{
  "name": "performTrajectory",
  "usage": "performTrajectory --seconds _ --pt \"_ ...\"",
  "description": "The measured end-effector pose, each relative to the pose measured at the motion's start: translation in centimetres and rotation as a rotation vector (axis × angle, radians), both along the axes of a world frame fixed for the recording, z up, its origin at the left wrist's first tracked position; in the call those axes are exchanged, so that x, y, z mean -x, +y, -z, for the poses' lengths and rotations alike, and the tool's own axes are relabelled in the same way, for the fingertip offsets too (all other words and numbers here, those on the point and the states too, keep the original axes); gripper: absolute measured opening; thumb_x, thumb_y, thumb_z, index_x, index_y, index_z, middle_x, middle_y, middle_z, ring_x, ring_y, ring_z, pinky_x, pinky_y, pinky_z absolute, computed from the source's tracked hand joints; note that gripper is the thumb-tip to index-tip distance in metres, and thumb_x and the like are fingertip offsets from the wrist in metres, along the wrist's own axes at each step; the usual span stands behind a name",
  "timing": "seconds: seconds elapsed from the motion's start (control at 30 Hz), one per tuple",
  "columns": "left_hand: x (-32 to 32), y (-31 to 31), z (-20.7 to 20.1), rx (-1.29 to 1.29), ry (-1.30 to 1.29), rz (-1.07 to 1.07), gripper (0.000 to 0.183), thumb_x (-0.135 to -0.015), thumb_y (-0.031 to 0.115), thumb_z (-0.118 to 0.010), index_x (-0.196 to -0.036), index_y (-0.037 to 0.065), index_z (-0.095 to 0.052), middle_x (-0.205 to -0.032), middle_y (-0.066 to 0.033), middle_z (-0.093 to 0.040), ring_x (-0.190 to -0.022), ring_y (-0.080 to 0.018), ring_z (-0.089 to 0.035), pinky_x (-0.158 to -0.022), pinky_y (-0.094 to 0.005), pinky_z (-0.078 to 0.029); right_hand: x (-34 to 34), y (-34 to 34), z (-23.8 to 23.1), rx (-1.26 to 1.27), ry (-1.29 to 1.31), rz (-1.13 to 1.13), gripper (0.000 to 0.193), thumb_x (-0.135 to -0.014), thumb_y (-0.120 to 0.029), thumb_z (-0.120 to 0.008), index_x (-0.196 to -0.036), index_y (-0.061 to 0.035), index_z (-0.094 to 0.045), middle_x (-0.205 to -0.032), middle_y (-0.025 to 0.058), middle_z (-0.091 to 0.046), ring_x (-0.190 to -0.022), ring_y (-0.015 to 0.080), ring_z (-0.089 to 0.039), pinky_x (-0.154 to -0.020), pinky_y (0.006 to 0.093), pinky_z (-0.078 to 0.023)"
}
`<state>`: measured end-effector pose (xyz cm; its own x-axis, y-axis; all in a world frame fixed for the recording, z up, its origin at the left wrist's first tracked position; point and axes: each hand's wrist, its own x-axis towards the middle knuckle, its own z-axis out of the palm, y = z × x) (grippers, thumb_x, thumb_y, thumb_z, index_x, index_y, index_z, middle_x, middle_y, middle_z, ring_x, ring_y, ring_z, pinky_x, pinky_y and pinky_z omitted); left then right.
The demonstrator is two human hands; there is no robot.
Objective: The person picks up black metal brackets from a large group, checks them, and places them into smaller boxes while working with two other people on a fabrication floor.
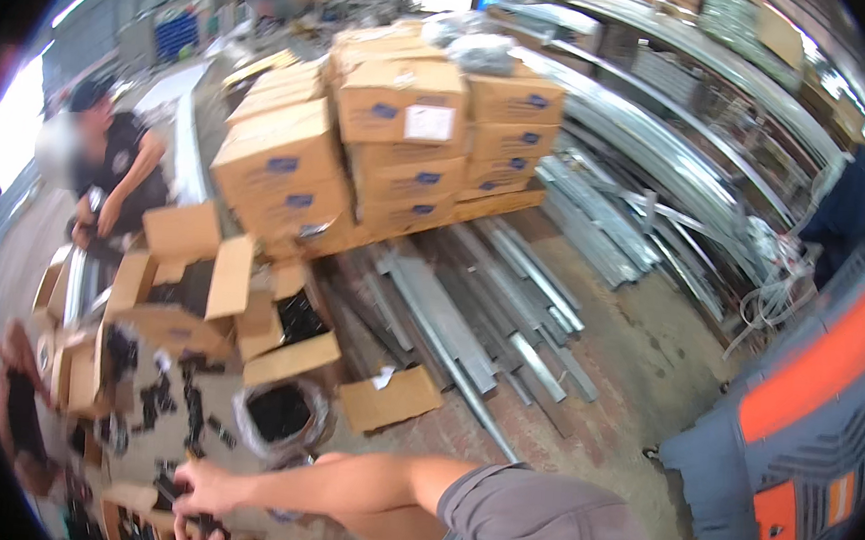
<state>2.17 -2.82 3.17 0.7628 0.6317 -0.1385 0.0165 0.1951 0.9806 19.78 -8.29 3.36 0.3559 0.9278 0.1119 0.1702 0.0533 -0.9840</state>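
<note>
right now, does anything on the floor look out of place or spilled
Yes: small black parts lie scattered on the floor beside the open cardboard boxes, rather than inside them. A flat cardboard piece also lies askew near the metal profiles, with a white scrap at its edge.

Glare whitens the left opening (pixel 13 130); fisheye bends edges, corners black.

stacked cartons (pixel 402 92) on wooden pallet (pixel 497 212) | metal channels (pixel 441 318) in front | orange-grey cover (pixel 815 392) at right | white cable (pixel 777 289)
</note>
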Motion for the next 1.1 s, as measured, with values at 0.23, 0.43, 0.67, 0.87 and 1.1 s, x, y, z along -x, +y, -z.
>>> performTrajectory --seconds 0.23,0.43,0.67,0.87,1.1 --pt "-3.9 -3.3 -3.6 -0.080 0.067 0.095 0.052 -0.084 -0.002 -0.076 -0.132 -0.007 -0.055 -0.115 -0.0127 -0.067 -0.105 -0.0207 -0.066 -0.087 -0.0323 -0.057 -3.4 -5.6 -2.7 0.015 0.011 0.042 0.036 -0.088 -0.026 -0.075 -0.106 0.0051 -0.071 -0.093 0.0110 -0.074 -0.084 0.0140 -0.065 -0.075 0.0328 -0.053" --pt "0.6 -2.2 -1.9 -0.095 -0.035 -0.039 0.054 -0.083 -0.004 -0.077 -0.133 -0.005 -0.056 -0.121 -0.0121 -0.067 -0.109 -0.0177 -0.065 -0.091 -0.0312 -0.056 -1.0 -3.4 -2.6 0.050 0.347 -0.181 0.024 -0.092 -0.010 -0.071 -0.112 0.0035 -0.069 -0.102 0.0074 -0.073 -0.093 0.0114 -0.066 -0.088 0.0292 -0.053" --pt "-0.8 -2.8 -1.9 -0.059 -0.105 -0.032 0.056 -0.083 -0.006 -0.076 -0.136 -0.004 -0.055 -0.122 -0.0118 -0.067 -0.109 -0.0177 -0.065 -0.092 -0.0320 -0.056 -1.8 -4.3 -2.8 -0.021 0.433 -0.126 0.034 -0.090 -0.015 -0.077 -0.117 0.0028 -0.068 -0.102 0.0072 -0.073 -0.093 0.0111 -0.066 -0.086 0.0289 -0.053" --pt "-1.1 -2.6 -1.3 -0.120 -0.145 0.004 0.052 -0.084 -0.007 -0.074 -0.133 -0.005 -0.056 -0.120 -0.0109 -0.068 -0.107 -0.0170 -0.065 -0.094 -0.0316 -0.055 -1.8 -4.0 -2.8 -0.038 0.399 -0.101 0.031 -0.090 -0.014 -0.076 -0.114 0.0034 -0.068 -0.100 0.0071 -0.073 -0.089 0.0108 -0.066 -0.082 0.0282 -0.054" --pt "-0.9 -3.2 -2.8 0.006 -0.099 0.040 0.041 -0.085 -0.006 -0.073 -0.125 -0.006 -0.062 -0.117 -0.0091 -0.069 -0.105 -0.0155 -0.065 -0.093 -0.0308 -0.054 -0.9 -3.9 -3.1 -0.009 0.386 -0.091 0.029 -0.089 -0.012 -0.077 -0.113 0.0033 -0.069 -0.097 0.0083 -0.073 -0.085 0.0112 -0.067 -0.078 0.0279 -0.055"
